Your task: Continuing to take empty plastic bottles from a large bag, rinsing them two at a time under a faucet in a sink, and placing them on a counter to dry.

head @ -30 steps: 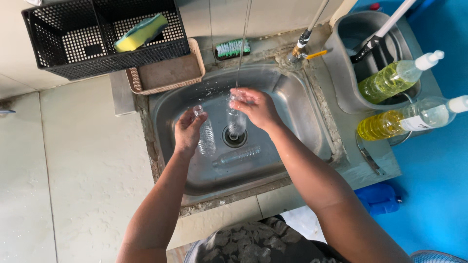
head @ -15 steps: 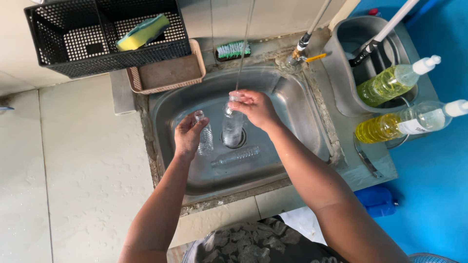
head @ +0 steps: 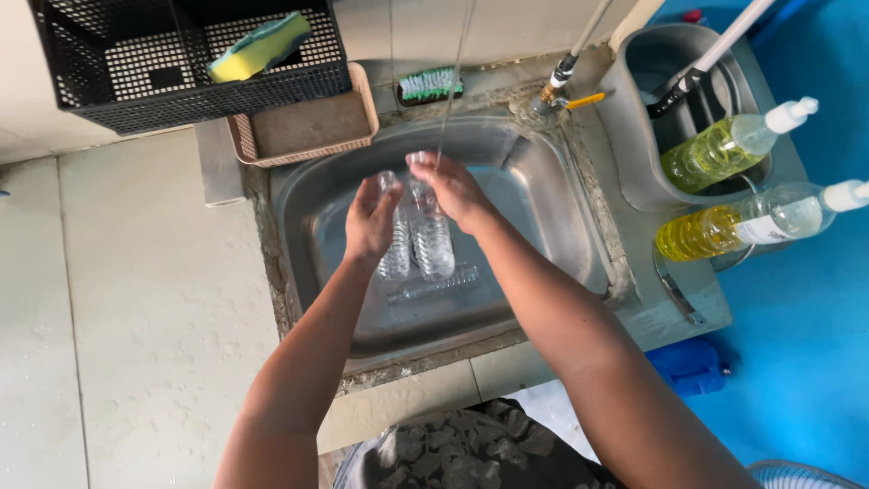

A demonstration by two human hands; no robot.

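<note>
- Holding two clear plastic bottles over the metal sink point(head: 552, 226), one per hand, both pretty much upright and side by side, touching or nearly so.
- Left hand point(head: 369, 220) has its fingers wrapped round the left bottle point(head: 395, 244) near the top; palm covers most of the neck, so can't see the cap end.
- Right hand point(head: 455, 188) has fingers curled round the neck of the right bottle point(head: 433, 237), which sits right under a thin stream of water point(head: 450, 91) falling from above.
- Third clear bottle point(head: 436, 282) lies on its side on the sink floor, just below the two held ones, apart from both hands.
- Tap point(head: 566, 77) with a yellow handle is at the back right corner of the sink, close to the right hand.
- Green scrub brush point(head: 430, 85) lies on the ledge behind the sink.
- Back left: tan tray point(head: 308, 127) at the sink's edge, and a black basket point(head: 136, 81) overlapping it, with a yellow-green sponge point(head: 258, 45) inside.
- Right side: grey tub point(head: 634, 136) holding a bottle of yellow-green liquid point(head: 724, 145), and a second bottle of yellow liquid point(head: 742, 226) lying on the bench point(head: 136, 299) edge next to it.
- Blue container point(head: 688, 367) sits down on the blue floor point(head: 806, 362), below the bench's right end.
</note>
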